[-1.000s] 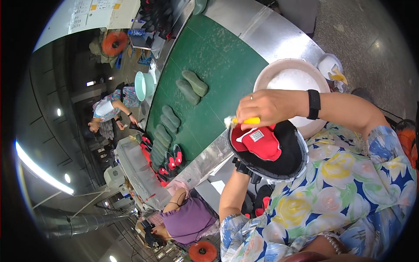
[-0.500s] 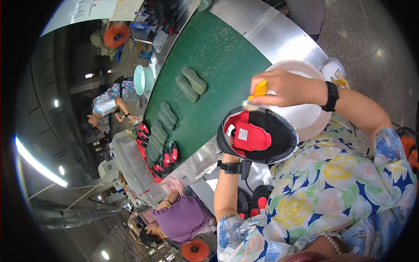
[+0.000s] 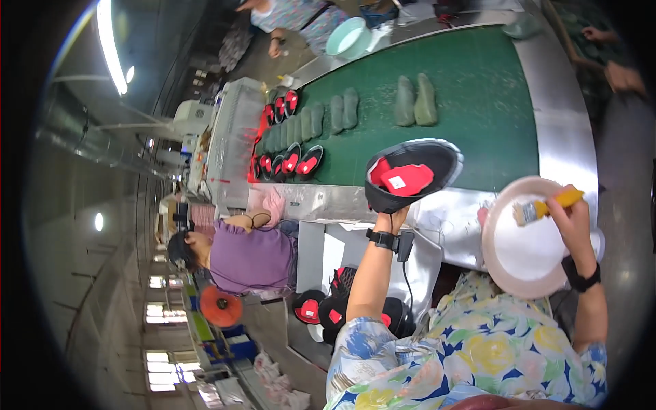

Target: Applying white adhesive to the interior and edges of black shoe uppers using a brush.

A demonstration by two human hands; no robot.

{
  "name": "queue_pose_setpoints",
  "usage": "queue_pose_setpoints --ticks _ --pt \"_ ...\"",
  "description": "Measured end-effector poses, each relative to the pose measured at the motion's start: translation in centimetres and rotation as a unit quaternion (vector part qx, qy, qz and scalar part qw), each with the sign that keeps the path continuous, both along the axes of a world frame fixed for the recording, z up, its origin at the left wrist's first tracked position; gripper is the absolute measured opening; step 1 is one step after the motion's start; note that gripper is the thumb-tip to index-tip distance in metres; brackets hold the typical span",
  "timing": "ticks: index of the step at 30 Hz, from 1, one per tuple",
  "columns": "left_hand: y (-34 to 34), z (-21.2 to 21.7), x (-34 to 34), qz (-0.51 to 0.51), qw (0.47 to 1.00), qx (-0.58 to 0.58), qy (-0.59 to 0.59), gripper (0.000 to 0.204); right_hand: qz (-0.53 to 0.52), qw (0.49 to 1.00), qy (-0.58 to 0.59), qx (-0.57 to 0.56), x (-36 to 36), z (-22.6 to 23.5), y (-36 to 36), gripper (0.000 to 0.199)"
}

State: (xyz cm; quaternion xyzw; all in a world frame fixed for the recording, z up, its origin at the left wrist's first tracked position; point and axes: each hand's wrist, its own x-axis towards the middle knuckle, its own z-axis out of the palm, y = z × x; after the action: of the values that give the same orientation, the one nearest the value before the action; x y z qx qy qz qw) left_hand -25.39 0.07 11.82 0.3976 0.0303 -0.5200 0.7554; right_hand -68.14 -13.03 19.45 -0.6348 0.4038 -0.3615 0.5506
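Note:
My left hand [image 3: 398,217] is closed on the heel end of a black shoe upper [image 3: 445,164] with a red lining, held up above the near edge of the green conveyor belt [image 3: 478,89]. The upper's open underside faces up, and a small white label shows on the red part. Most of my left fingers are behind it. In my right hand [image 3: 575,229] is a paintbrush [image 3: 562,199] with a yellow handle, gripped between thumb and fingers. Its pale bristles hang over a round, pale pink basin [image 3: 493,263] holding something white.
Grey-green sole-shaped pieces [image 3: 415,101] lie in pairs on the belt. Several red-and-black shoe uppers [image 3: 301,161] rest near a white machine [image 3: 232,137] at its left end. More uppers [image 3: 331,311] sit beside my left arm. A person in purple [image 3: 249,256] sits at left; another stands across the belt by a mint basin [image 3: 348,38].
My right hand has moved the brush away from the shoe upper, right to the basin. My left hand still holds the upper. The whole view has turned.

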Motion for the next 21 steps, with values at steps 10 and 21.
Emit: queue_pose_setpoints --ticks 10,21 --pt "4.5 -10.5 16.1 0.298 0.915 -0.204 0.177 0.037 0.047 0.989 0.097 0.097 6.1 -1.4 -1.4 0.014" --pt "4.7 -20.2 31.6 0.324 0.933 -0.043 0.152 0.047 0.056 0.975 0.181 0.119 11.6 -4.7 -3.3 0.016"
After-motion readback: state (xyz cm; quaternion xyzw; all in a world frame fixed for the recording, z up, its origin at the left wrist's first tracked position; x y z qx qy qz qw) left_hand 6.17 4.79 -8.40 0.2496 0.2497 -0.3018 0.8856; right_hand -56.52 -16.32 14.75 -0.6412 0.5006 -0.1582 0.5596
